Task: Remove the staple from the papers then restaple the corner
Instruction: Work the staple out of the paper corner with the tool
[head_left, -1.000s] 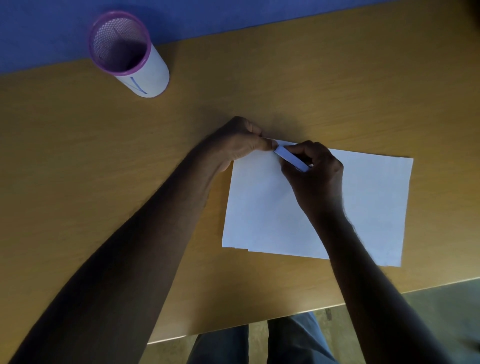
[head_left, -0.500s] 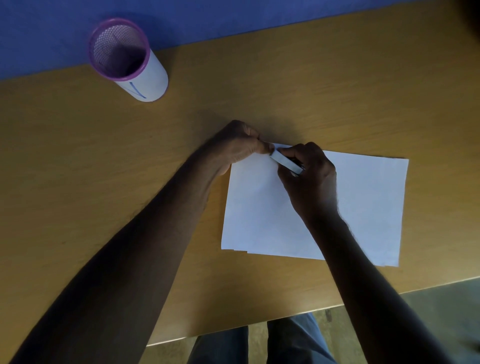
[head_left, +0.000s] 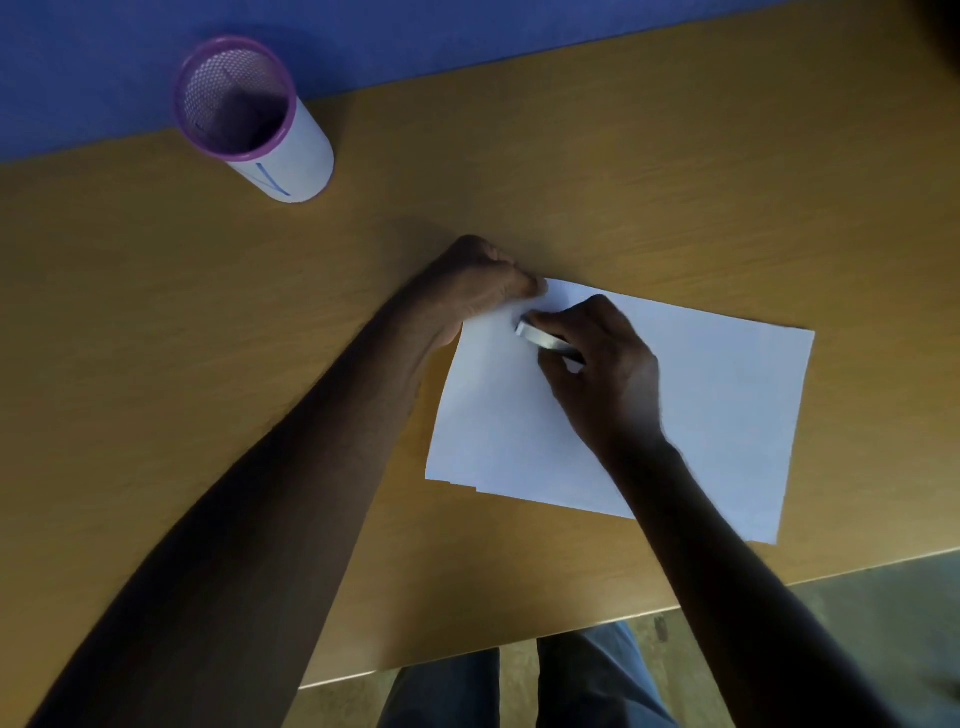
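A stack of white papers (head_left: 717, 415) lies flat on the wooden table (head_left: 156, 338), slightly fanned at its near left corner. My left hand (head_left: 478, 283) pinches the far left corner of the stack, fingers closed on the sheet edge. My right hand (head_left: 597, 358) rests on the papers just right of that corner, closed around a small light-coloured stapler (head_left: 540, 335) whose tip points toward the corner. The staple itself is too small to make out.
A white mesh pen cup with a purple rim (head_left: 249, 119) stands at the table's far left, near the blue wall. The table's near edge runs below the papers, with my legs under it.
My right hand has slid the stapler down and left, away from the far edge of the corner. My left hand stays pinched on the corner.
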